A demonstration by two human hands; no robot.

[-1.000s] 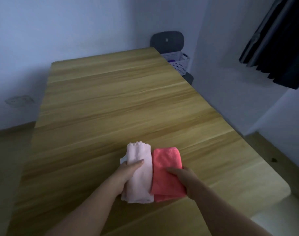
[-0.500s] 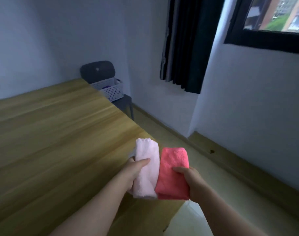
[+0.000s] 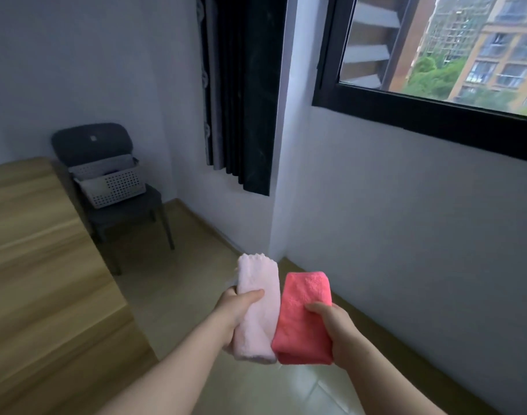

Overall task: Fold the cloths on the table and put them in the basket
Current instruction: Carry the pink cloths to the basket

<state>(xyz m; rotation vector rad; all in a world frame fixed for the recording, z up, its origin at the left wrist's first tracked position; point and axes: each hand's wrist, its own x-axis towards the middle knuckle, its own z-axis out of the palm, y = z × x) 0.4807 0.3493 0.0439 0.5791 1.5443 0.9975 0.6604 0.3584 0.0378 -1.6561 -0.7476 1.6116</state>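
Cloths, two in number, both folded into narrow bundles and held in the air above the floor (image 3: 181,283), off the table (image 3: 34,265). Pale pink cloth (image 3: 257,307) gripped in the left hand (image 3: 236,313), thumb laid across its upper face, remaining fingers mostly hidden beneath. Red cloth (image 3: 304,322) gripped in the right hand (image 3: 334,327), thumb on top, fingers wrapped under and out of sight. Bundles side by side, long edges touching, pink to the left of red. Basket (image 3: 113,187), white and perforated, seated on a dark chair (image 3: 91,142) just beside the far end of the table, well apart from both hands. Contents of basket not discernible. Black curtain (image 3: 244,100) hanging near a dark-framed window (image 3: 406,106).
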